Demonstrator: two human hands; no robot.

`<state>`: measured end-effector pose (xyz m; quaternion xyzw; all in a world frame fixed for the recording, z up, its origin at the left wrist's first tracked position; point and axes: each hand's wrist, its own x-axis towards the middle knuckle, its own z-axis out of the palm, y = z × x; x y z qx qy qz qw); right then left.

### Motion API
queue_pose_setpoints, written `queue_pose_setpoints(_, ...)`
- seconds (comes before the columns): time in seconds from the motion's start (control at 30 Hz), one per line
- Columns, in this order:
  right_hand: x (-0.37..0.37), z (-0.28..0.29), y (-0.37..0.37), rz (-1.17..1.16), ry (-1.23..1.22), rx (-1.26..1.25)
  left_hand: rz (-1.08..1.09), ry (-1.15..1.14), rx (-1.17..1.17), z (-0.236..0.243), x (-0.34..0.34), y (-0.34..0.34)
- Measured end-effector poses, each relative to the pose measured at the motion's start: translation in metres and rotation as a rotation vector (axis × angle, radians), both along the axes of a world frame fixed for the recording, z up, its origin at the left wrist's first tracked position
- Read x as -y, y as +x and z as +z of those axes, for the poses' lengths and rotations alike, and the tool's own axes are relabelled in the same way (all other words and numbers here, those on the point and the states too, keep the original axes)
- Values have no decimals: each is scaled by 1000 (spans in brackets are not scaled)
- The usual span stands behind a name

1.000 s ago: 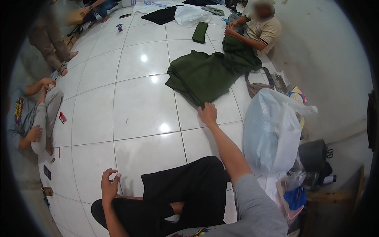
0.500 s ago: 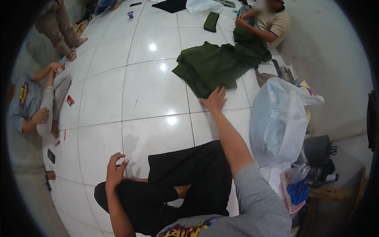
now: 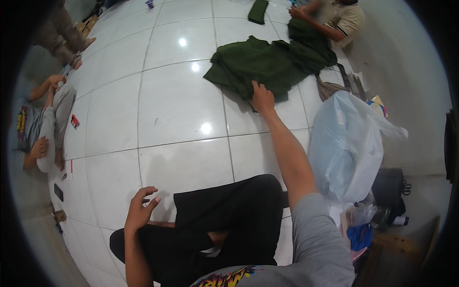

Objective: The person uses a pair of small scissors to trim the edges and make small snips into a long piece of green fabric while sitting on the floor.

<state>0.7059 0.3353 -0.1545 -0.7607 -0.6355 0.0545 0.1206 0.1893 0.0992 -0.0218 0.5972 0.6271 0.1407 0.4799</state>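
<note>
Right hand [image 3: 263, 99] on edge of crumpled dark-green cloth [image 3: 253, 62], white tiled floor [image 3: 184, 115] beneath; cannot tell if gripping. Left hand [image 3: 139, 209] loosely curved, thumb apart, near black fabric trousers [image 3: 248, 205]

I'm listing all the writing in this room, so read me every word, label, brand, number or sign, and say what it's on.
Wearer's grey shirt: bright lettering, partly cut off; I won't copy it.
Seated person's shirt, left: similar lettering, blurred.
Label on plastic bag: too small to read.
Green cloth: no visible text.
</note>
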Motion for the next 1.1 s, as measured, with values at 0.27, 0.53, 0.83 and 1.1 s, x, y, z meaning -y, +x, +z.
queue_pose_setpoints(0.27, -13, 133, 98, -244, 648, -1140, -476, 95, 220, -35, -144, 166)
queue_pose_setpoints(0.53, 56, 64, 171, -528, 363, -1925, 357, -249, 794, -175, -228, 415)
queue_pose_setpoints(0.83, 61, 42, 169, -349, 275, -2180, 487, -191, 1083, -153, -299, 460)
queue_pose_setpoints(1.1, 103, -12, 182, -450, 293, -2101, -86, 366, 616, 58, -263, 367)
